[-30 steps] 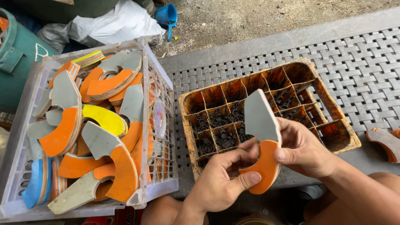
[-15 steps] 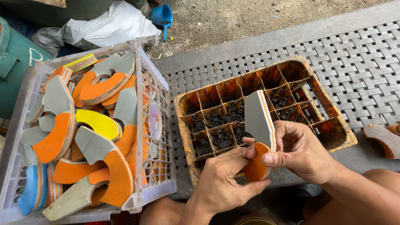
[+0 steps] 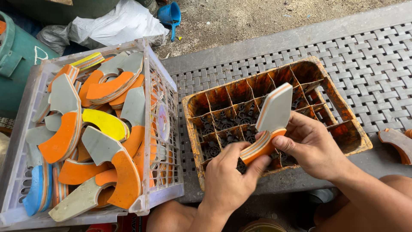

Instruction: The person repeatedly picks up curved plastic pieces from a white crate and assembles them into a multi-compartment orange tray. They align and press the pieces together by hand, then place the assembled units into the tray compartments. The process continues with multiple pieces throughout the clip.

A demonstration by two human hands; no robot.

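Note:
Both hands hold one curved foam offcut (image 3: 274, 114), grey on its upper blade and orange at its lower end, with striped layers along its edge. My left hand (image 3: 227, 180) pinches the orange bottom end from below. My right hand (image 3: 313, 146) grips the piece's right side at its middle. The piece is tilted edge-on over an orange partitioned crate (image 3: 343, 129) with many small compartments. Left of the crate stands a white plastic basket (image 3: 165, 129) piled with several similar grey, orange, yellow and blue offcuts (image 3: 64, 133).
The crate rests on a grey woven-pattern bench (image 3: 369, 64). Another brownish offcut (image 3: 397, 144) lies at the bench's right edge. Behind are a green container (image 3: 15, 64), a white plastic bag (image 3: 120, 23), a blue scoop (image 3: 169, 15) and bare gravel ground.
The piece has been turned from flat-facing to edge-on, showing its layered side. My left hand shifted its grip along the orange end; both hands stayed over the crate.

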